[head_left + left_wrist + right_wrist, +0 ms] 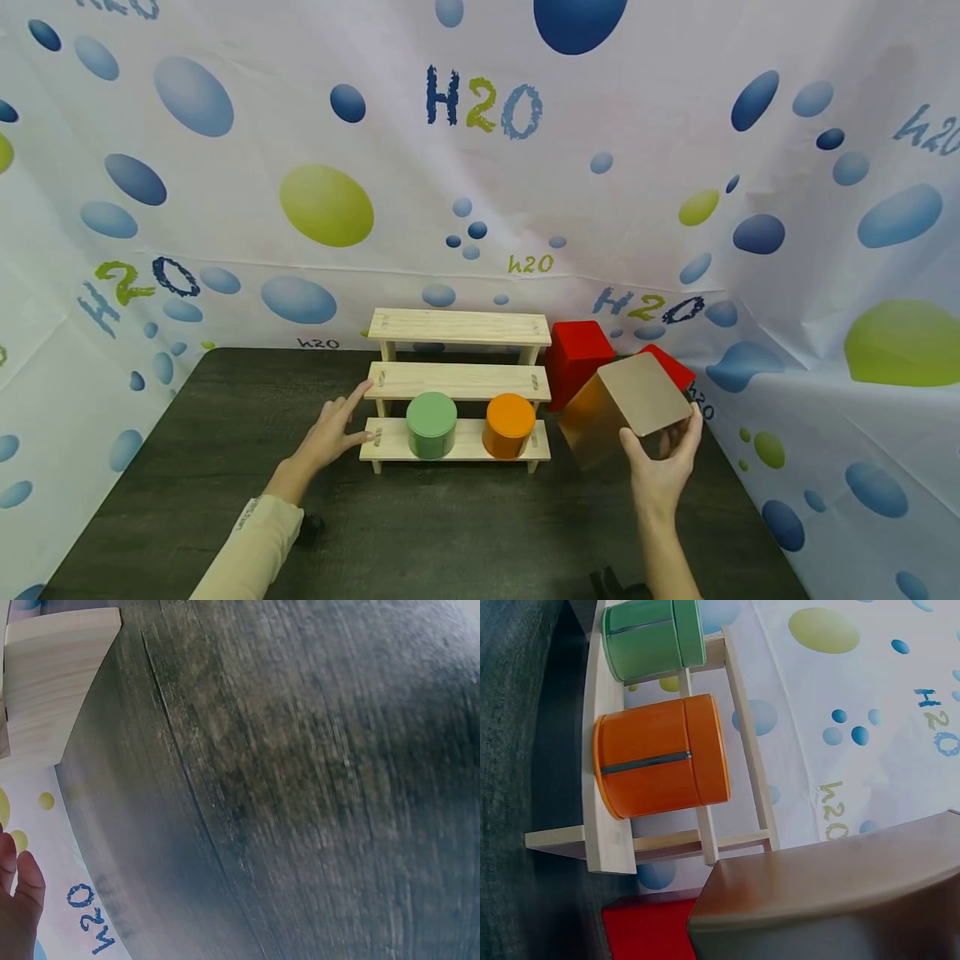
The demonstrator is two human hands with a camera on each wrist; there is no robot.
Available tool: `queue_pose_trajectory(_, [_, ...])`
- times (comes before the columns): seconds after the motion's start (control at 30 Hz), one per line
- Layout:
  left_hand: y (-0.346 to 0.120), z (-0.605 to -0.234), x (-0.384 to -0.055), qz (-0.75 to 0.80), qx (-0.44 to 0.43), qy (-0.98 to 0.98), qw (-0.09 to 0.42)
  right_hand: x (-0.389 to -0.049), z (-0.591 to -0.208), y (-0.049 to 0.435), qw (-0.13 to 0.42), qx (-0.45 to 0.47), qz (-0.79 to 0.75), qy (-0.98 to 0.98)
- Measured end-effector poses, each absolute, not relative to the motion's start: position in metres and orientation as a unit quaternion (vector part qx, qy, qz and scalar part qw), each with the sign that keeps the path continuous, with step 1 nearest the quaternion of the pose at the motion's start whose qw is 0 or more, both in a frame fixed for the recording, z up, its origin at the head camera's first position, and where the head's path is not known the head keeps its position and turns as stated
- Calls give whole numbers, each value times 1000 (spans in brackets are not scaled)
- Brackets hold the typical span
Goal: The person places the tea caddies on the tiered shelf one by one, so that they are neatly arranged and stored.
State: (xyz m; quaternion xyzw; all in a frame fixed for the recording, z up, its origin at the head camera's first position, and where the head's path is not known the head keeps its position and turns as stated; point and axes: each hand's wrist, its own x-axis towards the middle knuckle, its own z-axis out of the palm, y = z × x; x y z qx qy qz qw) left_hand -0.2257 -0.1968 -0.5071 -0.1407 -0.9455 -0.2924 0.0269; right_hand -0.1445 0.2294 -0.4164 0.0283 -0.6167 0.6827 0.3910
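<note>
A three-tier wooden step shelf [459, 381] stands at the back of the dark table. On its lowest tier sit a green round tin [431, 426] and an orange round tin [509, 427], both lidded. My left hand [327, 433] is at the shelf's left end, forefinger at the middle tier and thumb at the lowest; in the left wrist view only some fingertips [28, 881] appear near the shelf's side [60, 675]. Right of the shelf, my right hand [663, 467] holds a tilted gold box [647, 392] by its near right corner, the far fingers partly hidden. The box [832, 892] also fills the right wrist view's lower right.
A red box [577, 358] stands against the shelf's right side. More red [670, 367] shows behind the gold box. A white sheet [420, 192] printed with blue and green dots hangs behind the table and along both sides.
</note>
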Motion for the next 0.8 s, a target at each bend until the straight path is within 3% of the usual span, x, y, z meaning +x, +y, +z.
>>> queue_pose_trajectory(0.8, [-197,-503,-225,-292,-132,-947,9,-170,-389,229,353,75,719,-594])
